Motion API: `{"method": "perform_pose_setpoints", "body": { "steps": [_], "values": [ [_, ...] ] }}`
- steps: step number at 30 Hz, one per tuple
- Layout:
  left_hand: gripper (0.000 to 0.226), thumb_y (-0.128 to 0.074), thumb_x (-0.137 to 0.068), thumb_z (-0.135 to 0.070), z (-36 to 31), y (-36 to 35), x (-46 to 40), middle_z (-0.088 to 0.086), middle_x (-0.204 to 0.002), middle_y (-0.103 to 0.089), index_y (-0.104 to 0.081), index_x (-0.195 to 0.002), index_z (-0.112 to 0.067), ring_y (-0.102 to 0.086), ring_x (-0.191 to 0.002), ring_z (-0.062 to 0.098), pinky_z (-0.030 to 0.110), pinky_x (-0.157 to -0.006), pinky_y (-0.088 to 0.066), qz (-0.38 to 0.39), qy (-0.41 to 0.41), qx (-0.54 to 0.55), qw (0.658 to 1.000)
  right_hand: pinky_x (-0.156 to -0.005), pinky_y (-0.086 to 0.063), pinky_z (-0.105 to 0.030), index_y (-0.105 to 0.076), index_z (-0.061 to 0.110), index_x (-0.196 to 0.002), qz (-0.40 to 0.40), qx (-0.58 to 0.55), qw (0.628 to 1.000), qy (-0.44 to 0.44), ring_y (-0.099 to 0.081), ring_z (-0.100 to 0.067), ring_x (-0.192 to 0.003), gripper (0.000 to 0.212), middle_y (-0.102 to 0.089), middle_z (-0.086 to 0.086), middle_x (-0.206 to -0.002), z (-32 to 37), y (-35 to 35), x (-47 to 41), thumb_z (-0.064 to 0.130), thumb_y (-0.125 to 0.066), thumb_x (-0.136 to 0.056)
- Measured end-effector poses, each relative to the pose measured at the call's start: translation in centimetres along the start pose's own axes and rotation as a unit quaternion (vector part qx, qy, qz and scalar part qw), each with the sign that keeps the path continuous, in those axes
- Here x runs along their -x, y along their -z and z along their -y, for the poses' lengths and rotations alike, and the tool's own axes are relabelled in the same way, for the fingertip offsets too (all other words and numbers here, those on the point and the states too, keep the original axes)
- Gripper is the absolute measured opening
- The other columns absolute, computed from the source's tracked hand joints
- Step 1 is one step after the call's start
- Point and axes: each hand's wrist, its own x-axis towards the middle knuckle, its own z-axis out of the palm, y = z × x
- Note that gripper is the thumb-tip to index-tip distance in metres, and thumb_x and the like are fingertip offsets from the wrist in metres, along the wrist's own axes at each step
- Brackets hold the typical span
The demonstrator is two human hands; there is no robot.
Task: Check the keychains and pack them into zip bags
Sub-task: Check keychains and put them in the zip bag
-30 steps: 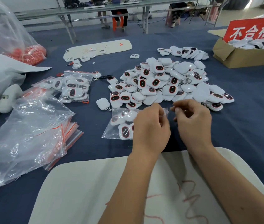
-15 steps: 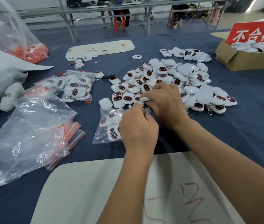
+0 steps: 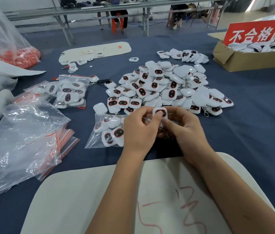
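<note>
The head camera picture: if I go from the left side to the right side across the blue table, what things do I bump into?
Stack of empty zip bags → filled zip bag → half-filled zip bag → keychain pinched by both hands → cardboard box with the red sign.

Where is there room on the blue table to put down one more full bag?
Bare blue cloth lies right of the keychain pile, below the cardboard box. Another strip runs between the pile and the far white board. The left is crowded: filled bags, empty zip bags.
</note>
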Motion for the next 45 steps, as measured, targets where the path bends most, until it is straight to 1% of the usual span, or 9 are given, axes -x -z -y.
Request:
{"method": "perform_pose_setpoints", "body": {
  "steps": [6,9,12,23,27,29,36,41,45],
  "values": [
    [0.007,-0.075,-0.093,-0.015,0.3,0.3,-0.2,0.008,-0.077,-0.074,-0.076,-0.090,-0.008,-0.069,-0.072,0.030,0.049,-0.069,-0.061,0.003,0.042,0.034,0.999,-0.063,-0.058,-0.026,-0.074,0.010,-0.113,0.010,0.022,1.000,0.007,-0.074,-0.022,-0.072,0.023,-0.075,-0.008,-0.088,0.2,-0.3,0.1,-0.004,-0.065,-0.097],
    [0.008,-0.071,-0.096,-0.011,0.4,0.5,-0.2,0.010,-0.069,-0.069,-0.074,-0.091,-0.005,-0.062,-0.056,0.019,0.028,-0.045,-0.049,0.020,0.068,0.079,0.994,-0.062,-0.058,-0.027,-0.074,0.009,-0.114,0.014,0.022,1.000,0.014,-0.074,-0.023,-0.072,0.023,-0.073,-0.010,-0.085,0.1,-0.3,0.2,-0.004,-0.064,-0.097],
    [0.011,-0.066,-0.099,-0.009,0.7,0.9,-0.4,0.009,-0.061,-0.062,-0.072,-0.094,-0.001,-0.051,-0.040,0.010,0.017,-0.035,-0.035,0.046,0.084,0.111,0.989,-0.061,-0.058,-0.027,-0.074,0.011,-0.113,0.016,0.028,0.999,0.021,-0.075,-0.024,-0.073,0.023,-0.072,-0.018,-0.087,0.1,-0.3,0.1,-0.003,-0.065,-0.097],
    [0.010,-0.070,-0.098,-0.016,0.9,1.2,-0.4,-0.003,-0.064,-0.067,-0.075,-0.093,-0.010,-0.060,-0.051,0.011,0.017,-0.042,-0.042,0.084,0.032,0.076,0.993,-0.055,-0.058,-0.033,-0.071,0.008,-0.104,-0.014,0.011,1.000,0.002,-0.074,-0.032,-0.071,0.008,-0.076,-0.013,-0.087,0.1,-0.4,0.0,0.013,-0.065,-0.103],
    [0.007,-0.075,-0.094,-0.022,0.9,1.1,-0.4,0.003,-0.082,-0.075,-0.077,-0.096,-0.016,-0.071,-0.079,0.030,0.046,-0.066,-0.059,0.094,0.011,0.043,0.995,-0.052,-0.056,-0.031,-0.070,0.007,-0.101,-0.025,0.024,0.999,0.003,-0.072,-0.029,-0.069,0.007,-0.075,-0.012,-0.086,0.1,-0.3,-0.1,0.011,-0.064,-0.103],
    [0.005,-0.077,-0.093,-0.022,1.0,1.1,-0.4,0.003,-0.083,-0.075,-0.077,-0.095,-0.018,-0.071,-0.081,0.031,0.049,-0.071,-0.061,0.077,0.016,0.046,0.996,-0.051,-0.056,-0.032,-0.070,0.006,-0.101,-0.027,0.027,0.999,0.005,-0.071,-0.026,-0.067,0.007,-0.075,-0.009,-0.083,0.1,-0.5,-0.1,0.010,-0.064,-0.103],
    [0.001,-0.078,-0.092,-0.016,1.1,1.1,-0.5,0.007,-0.081,-0.075,-0.077,-0.092,-0.016,-0.072,-0.078,0.035,0.047,-0.068,-0.062,0.068,0.023,0.060,0.996,-0.050,-0.055,-0.029,-0.070,0.009,-0.100,-0.032,0.051,0.998,0.021,-0.069,-0.015,-0.060,0.007,-0.073,0.002,-0.076,0.0,-0.6,-0.1,0.011,-0.063,-0.103],
    [0.011,-0.069,-0.096,-0.004,0.9,1.3,-0.5,-0.001,-0.070,-0.073,-0.077,-0.095,-0.011,-0.068,-0.056,0.010,0.017,-0.045,-0.049,0.069,0.057,0.121,0.989,-0.060,-0.057,-0.026,-0.069,0.015,-0.108,-0.003,0.045,0.999,0.024,-0.071,-0.015,-0.070,0.018,-0.075,0.000,-0.086,-0.1,-0.4,-0.3,0.002,-0.070,-0.096],
    [0.011,-0.067,-0.096,-0.003,0.9,1.1,-0.5,0.004,-0.075,-0.074,-0.076,-0.099,-0.007,-0.066,-0.057,0.009,0.016,-0.046,-0.048,0.072,0.056,0.109,0.990,-0.063,-0.057,-0.027,-0.071,0.014,-0.107,-0.003,0.050,0.998,0.025,-0.072,-0.018,-0.072,0.022,-0.073,0.001,-0.084,-0.3,0.0,-0.4,-0.003,-0.073,-0.093]
  ]
}}
